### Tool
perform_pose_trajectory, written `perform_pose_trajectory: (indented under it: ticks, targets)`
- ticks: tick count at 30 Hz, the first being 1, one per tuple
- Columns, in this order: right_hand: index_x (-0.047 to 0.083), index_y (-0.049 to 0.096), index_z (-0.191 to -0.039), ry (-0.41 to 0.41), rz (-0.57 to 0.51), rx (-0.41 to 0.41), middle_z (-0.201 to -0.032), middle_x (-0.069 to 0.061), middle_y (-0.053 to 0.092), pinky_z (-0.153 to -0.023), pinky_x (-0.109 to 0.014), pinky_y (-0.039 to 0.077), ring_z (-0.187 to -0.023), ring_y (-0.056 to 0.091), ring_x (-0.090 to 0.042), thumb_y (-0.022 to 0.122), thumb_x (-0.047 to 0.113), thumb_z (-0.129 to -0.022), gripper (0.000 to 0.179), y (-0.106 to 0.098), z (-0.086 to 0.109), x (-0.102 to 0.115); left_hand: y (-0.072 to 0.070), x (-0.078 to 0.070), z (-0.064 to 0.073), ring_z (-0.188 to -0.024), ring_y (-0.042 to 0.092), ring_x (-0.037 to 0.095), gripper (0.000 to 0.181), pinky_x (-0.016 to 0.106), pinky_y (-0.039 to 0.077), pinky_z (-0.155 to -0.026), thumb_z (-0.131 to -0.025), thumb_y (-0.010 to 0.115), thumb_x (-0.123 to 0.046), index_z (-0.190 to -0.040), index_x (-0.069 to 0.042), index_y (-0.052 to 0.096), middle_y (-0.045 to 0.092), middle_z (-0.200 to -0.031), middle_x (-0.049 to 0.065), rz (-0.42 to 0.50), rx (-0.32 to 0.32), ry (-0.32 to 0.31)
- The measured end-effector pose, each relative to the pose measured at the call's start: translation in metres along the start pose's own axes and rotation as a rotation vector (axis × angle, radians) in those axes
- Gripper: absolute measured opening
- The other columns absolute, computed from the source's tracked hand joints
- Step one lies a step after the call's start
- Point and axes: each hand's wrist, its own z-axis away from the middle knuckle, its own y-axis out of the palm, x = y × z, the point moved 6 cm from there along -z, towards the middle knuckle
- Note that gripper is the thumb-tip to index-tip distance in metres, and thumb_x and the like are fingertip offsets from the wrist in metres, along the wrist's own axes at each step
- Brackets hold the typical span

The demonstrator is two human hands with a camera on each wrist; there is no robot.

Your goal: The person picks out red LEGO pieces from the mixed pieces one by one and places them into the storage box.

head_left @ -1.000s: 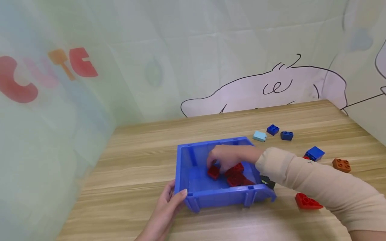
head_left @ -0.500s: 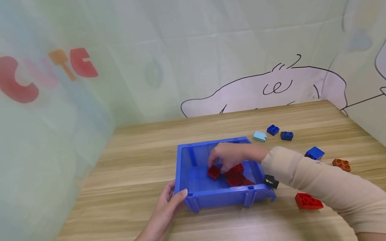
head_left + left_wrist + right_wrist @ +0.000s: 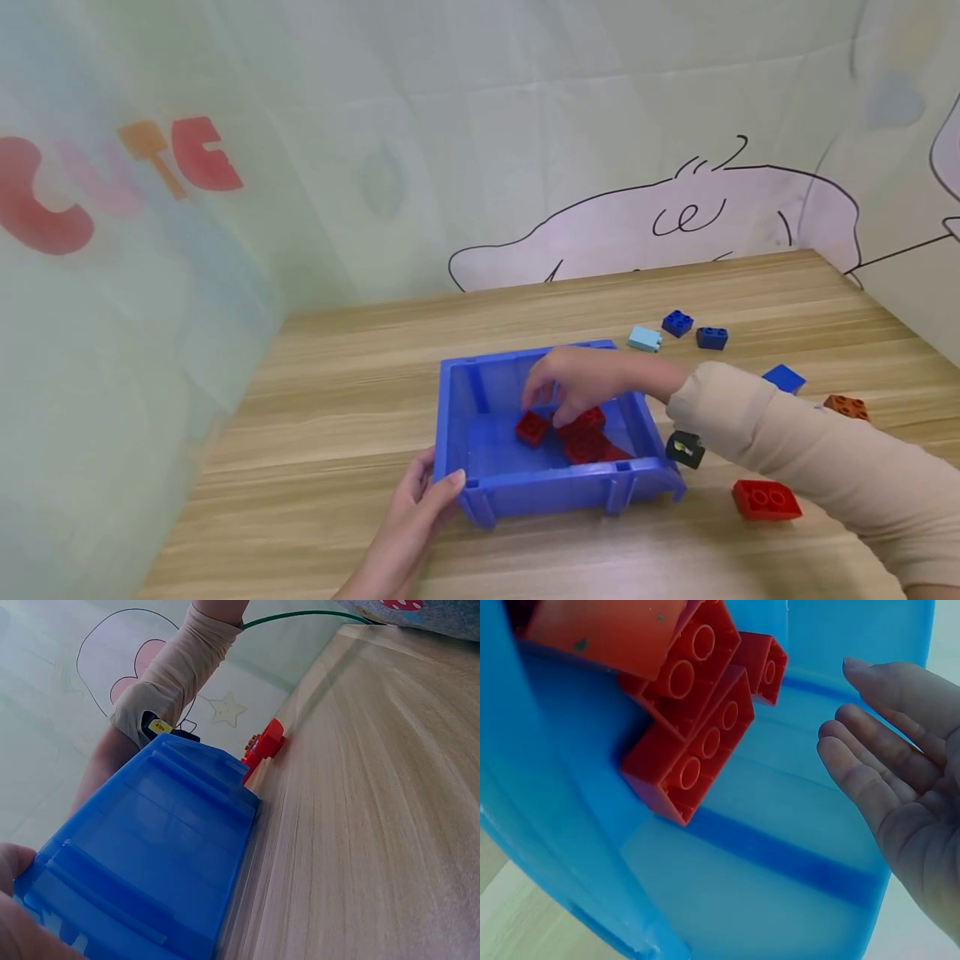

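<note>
A blue plastic bin [image 3: 547,497] rests on the wooden table. My left hand [image 3: 408,521] grips its left end, thumb over the rim and fingers around the outside. Inside the bin, a small red brick [image 3: 532,428] sits apart from a cluster of red bricks [image 3: 588,448]. Above them is my right hand [image 3: 573,382], its fingers loosely bent and holding nothing. The right wrist view shows that hand's fingers spread from the thumb, away from the red toy bricks [image 3: 694,750]. From the left wrist view, the bin's outer wall [image 3: 157,832] hides the contents.
Right of the bin lie a black brick [image 3: 685,449], a red brick [image 3: 767,500], a blue brick [image 3: 784,379] and an orange brick [image 3: 847,407]. Farther back are a light-blue brick [image 3: 645,338] and two dark-blue bricks [image 3: 678,323]. A printed cloth [image 3: 360,167] hangs behind the table.
My right hand has risen a little and shifted right, away from the small red brick, its fingers loosening. More of the black brick shows beside the sleeve. My left hand stays on the bin.
</note>
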Motion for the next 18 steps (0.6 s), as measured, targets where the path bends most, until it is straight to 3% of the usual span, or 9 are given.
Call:
perform_pose_trajectory:
  ticks: [18]
  targets:
    - [0.003, 0.065, -0.111, -0.004, -0.065, -0.080, -0.110, -0.010, 0.064, -0.081, -0.035, 0.053, -0.098, 0.059, -0.027, 0.070, 0.001, -0.078, 0.033, -0.016, 0.027, -0.002, 0.000, 0.000, 0.000, -0.116, 0.049, 0.022, 0.055, 0.030, 0.042, -0.097, -0.090, 0.055, -0.015, -0.133, 0.006, 0.028, 0.043, -0.131, 0.022, 0.009, 0.004, 0.018]
